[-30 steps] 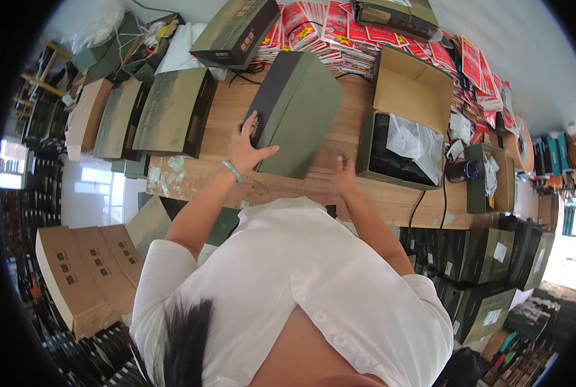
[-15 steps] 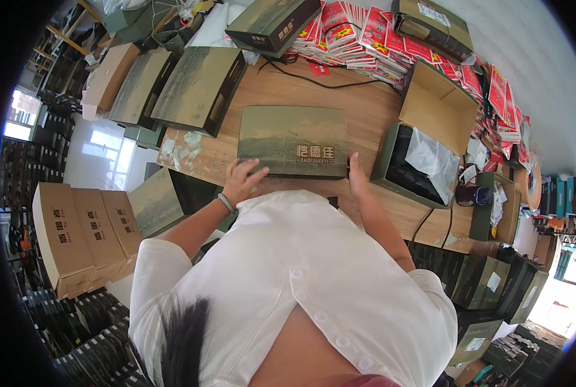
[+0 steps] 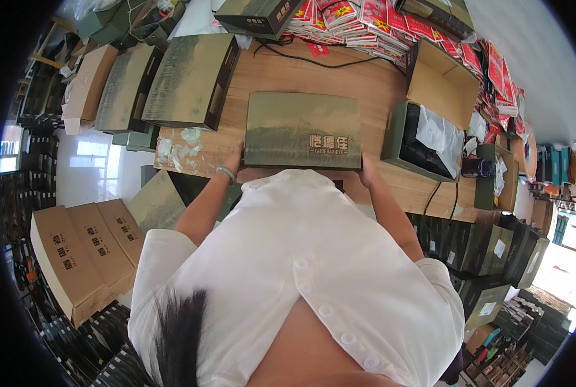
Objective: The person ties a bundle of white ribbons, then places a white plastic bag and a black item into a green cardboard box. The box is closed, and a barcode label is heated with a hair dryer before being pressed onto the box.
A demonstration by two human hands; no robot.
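Observation:
A closed olive-green shoebox (image 3: 303, 126) with printed lettering lies level in front of me, near the table's front edge. My left hand (image 3: 234, 159) presses against its left end, with a pale band round the wrist. At the opposite end, my right hand (image 3: 368, 170) grips the near right corner. The fingertips of both hands are mostly hidden beside and behind the box. Whether its base touches the table or is slightly raised, I cannot tell.
On the right stands an open shoebox (image 3: 401, 132) with black contents and white paper. Closed shoeboxes (image 3: 188, 80) line the table's left side. Red printed packets (image 3: 372, 22) and a black cable (image 3: 320, 64) lie at the back. Brown cartons (image 3: 75, 258) are stacked at lower left.
My left hand has moved from the box's near left top edge down to its left end. Both hands now clasp the box, which appears slightly larger and nearer. The view has shifted a little.

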